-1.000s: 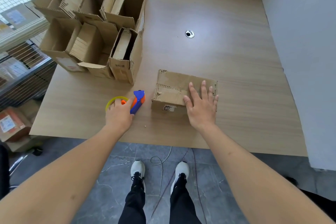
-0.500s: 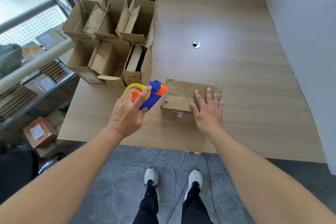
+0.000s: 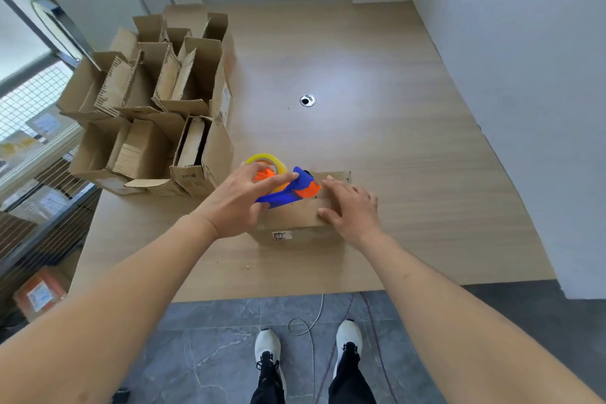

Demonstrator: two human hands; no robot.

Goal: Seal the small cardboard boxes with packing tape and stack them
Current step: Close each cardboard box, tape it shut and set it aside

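We saw the small cardboard box [image 3: 296, 218] lying near the front edge of the wooden table [image 3: 393, 147], flaps folded down, a small label on its front face. The left hand [image 3: 237, 202] gripped the blue and orange tape dispenser [image 3: 288, 192], fingers curled round its handle, and held it over the left part of the box top; the yellowish tape roll [image 3: 267, 162] sat at the dispenser's far end. The right hand [image 3: 352, 208] rested flat on the right part of the box top, fingers spread and straight, pressing the flaps down. Left of the box stood a cluster of open cardboard boxes [image 3: 154, 108], their flaps raised. A round grommet hole [image 3: 307, 100] sat mid-table
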